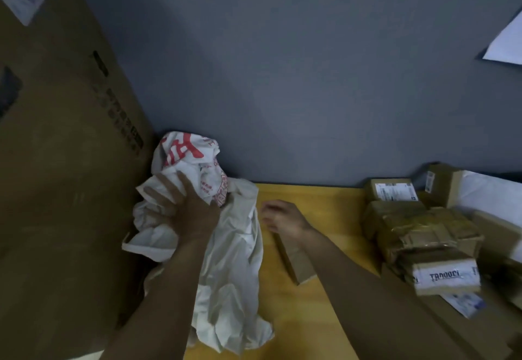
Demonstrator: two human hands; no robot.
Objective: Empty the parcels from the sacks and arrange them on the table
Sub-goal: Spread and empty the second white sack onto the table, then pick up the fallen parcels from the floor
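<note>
A crumpled white sack (231,269) with red print lies at the left end of the yellow table (319,198), bunched against the wall corner. My left hand (180,207) grips a fold of the sack near its top. My right hand (279,218) hovers just right of the sack with loosely curled fingers and holds nothing; it is blurred. A flat brown parcel (296,263) lies on the table under my right forearm. Several taped cardboard parcels (418,232) are stacked at the right.
A tall cardboard box (62,162) stands at the left, tight against the sack. A grey wall (282,77) backs the table. A white-labelled parcel (443,277) and a white bag (488,193) sit at the far right.
</note>
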